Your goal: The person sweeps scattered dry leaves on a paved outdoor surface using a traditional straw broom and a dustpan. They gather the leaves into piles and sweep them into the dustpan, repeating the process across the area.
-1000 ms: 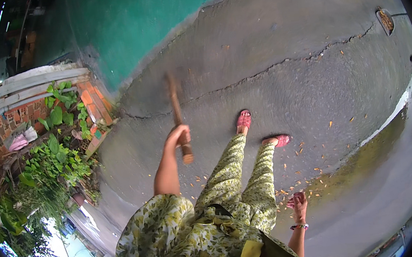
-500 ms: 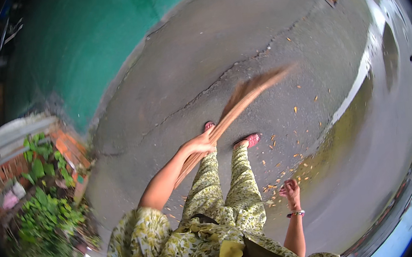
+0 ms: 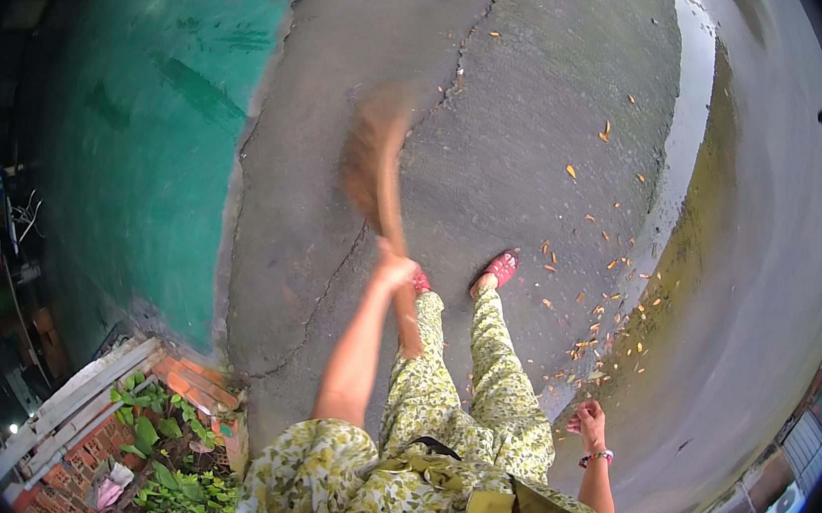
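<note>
My left hand (image 3: 394,268) grips the handle of a short brown broom (image 3: 377,175). The broom's bristles are blurred and point ahead over the grey cracked pavement (image 3: 517,125), beside the green painted ground (image 3: 159,143). My right hand (image 3: 587,423) hangs low at my side with loosely curled fingers, holding nothing, a beaded bracelet at its wrist. Small orange fallen leaves (image 3: 594,327) lie scattered on the pavement right of my feet in red sandals (image 3: 501,269). I wear yellow-green floral clothes.
A brick planter wall (image 3: 189,385) with green plants (image 3: 169,482) stands at the lower left. A long crack (image 3: 471,60) runs across the pavement. A pale curb strip (image 3: 688,127) and mossy wet gutter (image 3: 700,246) curve along the right.
The broom swung from pointing right, over the leaves, to pointing ahead and left. My view has turned, so the green ground now fills more of the left. My right hand stayed low.
</note>
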